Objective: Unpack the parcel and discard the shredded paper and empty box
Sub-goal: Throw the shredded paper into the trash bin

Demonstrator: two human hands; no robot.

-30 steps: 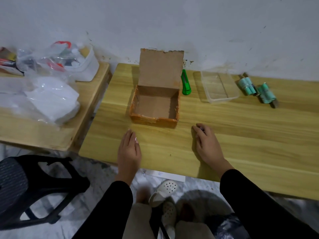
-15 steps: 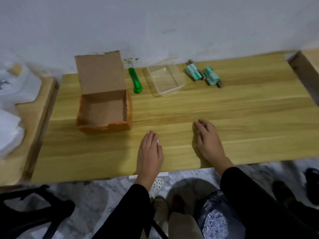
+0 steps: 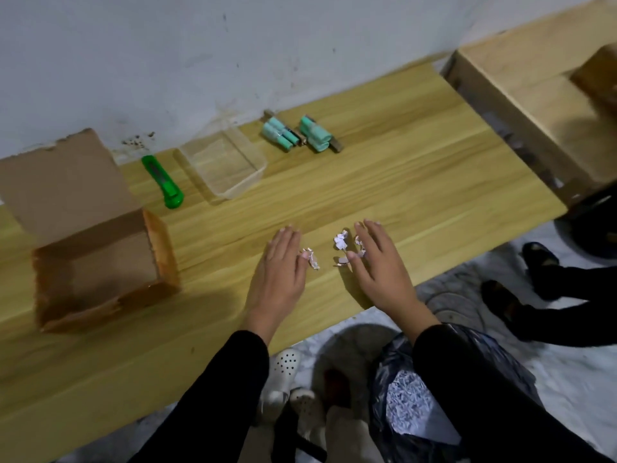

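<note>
Shredded paper scraps (image 3: 340,243) are flanked by the flat, released left hand (image 3: 278,270) and right hand (image 3: 380,262); the empty box (image 3: 100,262) is seen left of both.

The wooden table (image 3: 384,182) carried an open cardboard box (image 3: 96,262) at left, a green cutter (image 3: 163,182), a clear tray (image 3: 223,165), teal rolls (image 3: 300,135) at upper centre, and paper scraps (image 3: 340,245) at centre.

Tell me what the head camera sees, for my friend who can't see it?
Two open hands, left hand and right hand, lie flat on a wooden table around small white shredded paper scraps. An empty open brown cardboard box sits left.
</note>
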